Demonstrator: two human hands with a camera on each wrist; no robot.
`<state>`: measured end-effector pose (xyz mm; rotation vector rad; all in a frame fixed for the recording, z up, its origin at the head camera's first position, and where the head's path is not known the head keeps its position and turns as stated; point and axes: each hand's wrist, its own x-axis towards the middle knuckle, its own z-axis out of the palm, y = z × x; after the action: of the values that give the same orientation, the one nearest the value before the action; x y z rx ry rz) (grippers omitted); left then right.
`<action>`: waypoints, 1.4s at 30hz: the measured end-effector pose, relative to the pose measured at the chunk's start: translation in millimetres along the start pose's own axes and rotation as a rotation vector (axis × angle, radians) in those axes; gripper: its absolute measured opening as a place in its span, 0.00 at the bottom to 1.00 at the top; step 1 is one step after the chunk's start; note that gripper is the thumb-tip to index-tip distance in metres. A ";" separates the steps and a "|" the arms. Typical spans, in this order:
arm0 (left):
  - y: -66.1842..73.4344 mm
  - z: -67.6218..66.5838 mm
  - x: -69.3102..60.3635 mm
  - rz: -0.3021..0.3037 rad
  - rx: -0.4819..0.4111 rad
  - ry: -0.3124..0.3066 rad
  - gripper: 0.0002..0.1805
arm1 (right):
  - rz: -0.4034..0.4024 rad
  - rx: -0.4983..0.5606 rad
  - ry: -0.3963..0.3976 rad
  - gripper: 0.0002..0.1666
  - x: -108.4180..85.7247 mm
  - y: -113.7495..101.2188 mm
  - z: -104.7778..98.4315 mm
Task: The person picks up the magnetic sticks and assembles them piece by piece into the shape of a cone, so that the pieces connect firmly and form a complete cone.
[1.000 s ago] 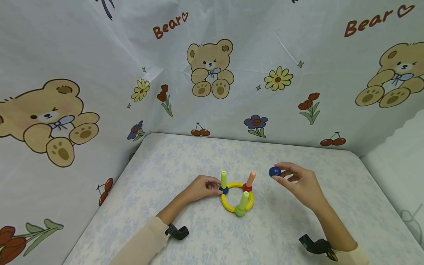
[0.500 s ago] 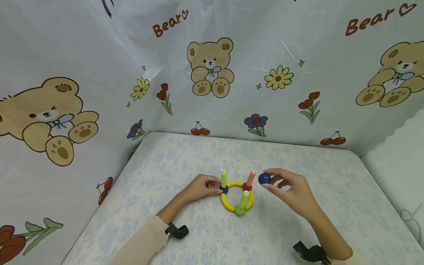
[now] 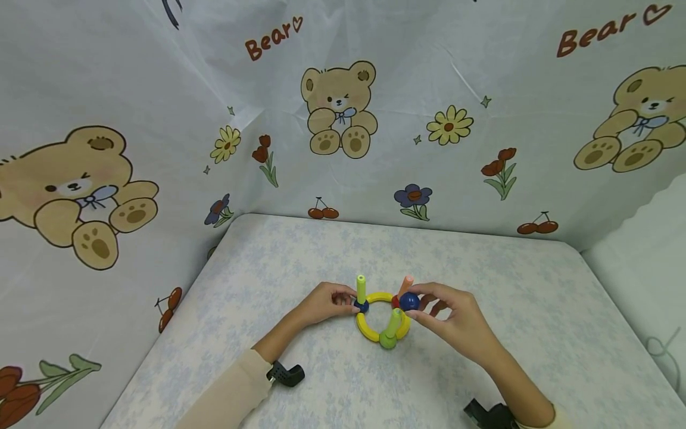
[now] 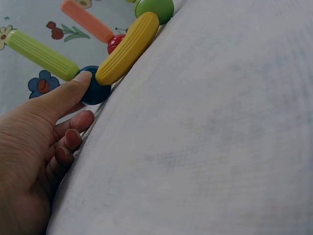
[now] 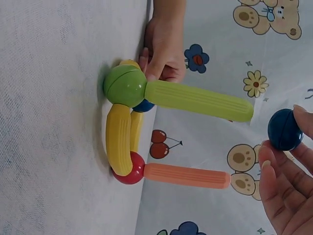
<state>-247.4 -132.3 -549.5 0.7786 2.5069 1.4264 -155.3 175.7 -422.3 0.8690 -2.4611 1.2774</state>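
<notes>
Curved yellow sticks (image 3: 367, 329) and three balls form a ring lying on the table. The ring's balls are blue (image 4: 99, 93), green (image 5: 124, 86) and red (image 5: 131, 171). From them rise a light green stick (image 4: 43, 55), another light green stick (image 5: 198, 100) and an orange stick (image 5: 188, 176). My left hand (image 3: 326, 304) pinches the ring's blue ball between thumb and fingers. A loose blue ball (image 5: 284, 129) is pinched in my right hand (image 3: 455, 319), raised just beyond the upright sticks' tips and apart from them in the right wrist view.
A pale patterned cloth covers the table (image 3: 300, 250). Behind it hangs a white curtain (image 3: 386, 77) printed with bears and flowers. A thin cable (image 3: 664, 351) hangs at the far right. Each wrist wears a black camera (image 3: 286, 374).
My right hand has carried the loose blue ball left and nearer, to the right side of the ring. The left hand keeps its place on the ring's blue ball.
</notes>
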 end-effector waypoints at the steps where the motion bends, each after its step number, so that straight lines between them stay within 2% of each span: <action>1: 0.7 0.2 -0.1 -0.001 -0.001 -0.001 0.16 | 0.001 0.000 -0.007 0.22 -0.2 0.2 1.2; 8: 0.9 0.2 0.1 0.013 -0.008 -0.002 0.16 | 0.000 -0.007 -0.017 0.23 -3.1 4.0 9.8; 17: -1.7 -2.8 1.4 0.045 -0.032 -0.034 0.17 | -0.008 -0.019 -0.008 0.24 -3.9 4.0 14.6; 24: -0.2 -9.6 -0.2 0.093 -0.048 -0.010 0.17 | 0.000 -0.015 -0.016 0.24 -3.4 3.7 13.7; 29: 5.2 -15.3 -2.8 0.160 -0.052 0.039 0.10 | 0.008 -0.013 -0.021 0.25 -2.5 4.4 13.0; 32: 13.9 -19.8 -4.9 0.181 -0.033 0.078 0.05 | 0.002 -0.009 -0.019 0.25 -2.5 5.3 12.6; 34: 23.8 -23.4 -7.0 0.170 -0.034 0.058 0.03 | -0.006 -0.006 -0.018 0.24 -2.5 5.3 12.5; 36: 36.1 -25.4 -9.1 0.173 -0.040 0.006 0.03 | -0.008 -0.002 -0.021 0.25 -2.4 5.3 12.6; 39: 59.2 -22.6 -11.1 0.243 -0.021 -0.054 0.06 | -0.024 0.004 -0.021 0.26 -2.4 5.9 13.1; 40: 66.3 -19.6 -11.5 0.283 -0.001 -0.052 0.07 | -0.030 0.006 -0.019 0.26 -2.4 6.4 13.6; 42: 80.7 -11.5 -13.3 0.350 0.043 -0.011 0.11 | -0.053 0.011 -0.010 0.26 -2.4 8.1 15.0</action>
<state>-211.2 -114.5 -477.5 1.2811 2.4884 1.4617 -157.3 168.2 -437.6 0.9390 -2.4246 1.2724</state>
